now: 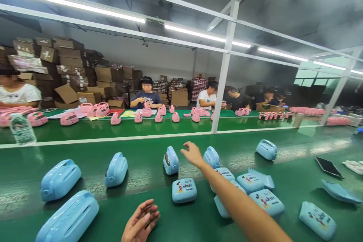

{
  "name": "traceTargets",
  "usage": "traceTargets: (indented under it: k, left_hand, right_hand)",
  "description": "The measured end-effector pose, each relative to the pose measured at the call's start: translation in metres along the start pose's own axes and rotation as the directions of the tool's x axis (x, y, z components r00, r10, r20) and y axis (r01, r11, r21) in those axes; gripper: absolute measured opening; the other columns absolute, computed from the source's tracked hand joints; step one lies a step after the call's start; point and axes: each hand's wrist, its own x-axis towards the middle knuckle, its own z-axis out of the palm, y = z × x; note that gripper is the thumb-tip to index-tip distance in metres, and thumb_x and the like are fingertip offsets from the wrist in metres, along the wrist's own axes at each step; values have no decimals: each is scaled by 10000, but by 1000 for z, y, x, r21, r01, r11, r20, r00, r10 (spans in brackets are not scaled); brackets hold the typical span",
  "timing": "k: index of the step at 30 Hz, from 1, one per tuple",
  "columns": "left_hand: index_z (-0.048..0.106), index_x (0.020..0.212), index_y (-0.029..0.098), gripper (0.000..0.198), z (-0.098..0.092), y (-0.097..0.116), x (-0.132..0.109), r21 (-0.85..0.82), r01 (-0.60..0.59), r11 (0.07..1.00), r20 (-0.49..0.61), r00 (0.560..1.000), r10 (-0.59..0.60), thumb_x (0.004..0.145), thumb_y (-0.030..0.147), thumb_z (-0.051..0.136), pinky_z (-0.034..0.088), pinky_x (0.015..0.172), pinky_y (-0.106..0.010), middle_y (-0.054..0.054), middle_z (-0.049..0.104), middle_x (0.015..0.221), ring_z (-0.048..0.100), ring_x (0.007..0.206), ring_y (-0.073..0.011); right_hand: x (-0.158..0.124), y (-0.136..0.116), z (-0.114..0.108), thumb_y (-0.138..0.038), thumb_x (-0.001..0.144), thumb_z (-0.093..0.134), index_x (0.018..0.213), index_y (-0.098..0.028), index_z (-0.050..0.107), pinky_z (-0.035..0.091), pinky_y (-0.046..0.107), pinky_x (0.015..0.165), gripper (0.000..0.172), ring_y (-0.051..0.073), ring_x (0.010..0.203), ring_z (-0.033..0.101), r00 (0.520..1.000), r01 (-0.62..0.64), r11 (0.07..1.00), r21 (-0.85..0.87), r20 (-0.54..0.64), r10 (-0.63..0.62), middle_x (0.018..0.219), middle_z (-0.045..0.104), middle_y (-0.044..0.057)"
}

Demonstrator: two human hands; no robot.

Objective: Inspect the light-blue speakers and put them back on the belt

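My right hand (193, 153) reaches across the green table, its fingers apart and holding nothing. It is between a light-blue plastic device with a handle (171, 161), which stands to its left, and another blue device (211, 157) just beside the wrist. Near the front edge, my left hand (141, 221) is raised with loosely bent, parted fingers and nothing in them. A rounded blue piece with a cartoon mouse print (184, 190) lies between the two hands. Similar printed pieces (266, 201) are grouped under and beyond my right forearm, which hides some of them.
Larger blue devices (68, 217) stand at the left, and one (267, 149) at the back right. A dark flat tablet-like object (329, 167) lies at the right. Beyond a white rail (113, 140), people sit by pink devices (146, 112). A clear bottle (22, 130) stands far left.
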Motion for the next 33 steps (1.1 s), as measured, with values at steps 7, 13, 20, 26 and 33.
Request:
traceTargets:
  k: [7,13,20,26,33]
  left_hand:
    - [785,889,209,447,5,0,-8,24,6,1000,50,999,-7,502,359,951,578,856,-350,-62,767,866,718,837,-241]
    - [671,1122,254,611,2,-23,3,117,-199,973,4,980,200,583,412,912,586,745,-315,-31,734,855,711,748,-220]
    - [516,1382,312,572,-6,-42,4,573,-596,563,277,787,551,834,347,676,577,946,-444,-106,567,1390,608,1229,-319]
    - [470,1452,389,692,0,-51,-21,578,-771,265,509,595,621,811,189,639,393,1138,-554,-69,326,1631,345,1473,-363]
    - [608,1334,296,909,13,-40,-30,535,-601,593,275,788,551,476,165,877,432,1090,-519,-119,619,1355,591,1207,-418]
  right_hand:
    - [-7,56,-82,-287,958,665,1271,-181,604,486,546,1026,336,296,1224,576,989,-148,944,-295,-69,133,1372,572,102]
    - [-14,42,-88,-329,976,640,1273,-193,608,516,505,994,329,268,1167,617,987,-163,955,-248,-33,160,1335,606,99]
    - [-33,-20,-78,-189,932,637,1378,-176,562,551,337,794,453,174,831,689,969,40,997,61,241,-54,1049,718,50]
    - [-117,-45,-31,-210,848,671,1347,-164,639,479,233,560,503,152,626,659,785,122,967,225,574,-233,785,727,26]
    - [-109,-30,-22,-295,933,549,1234,-178,712,508,360,865,362,265,949,691,795,380,925,-20,517,-316,1026,755,101]
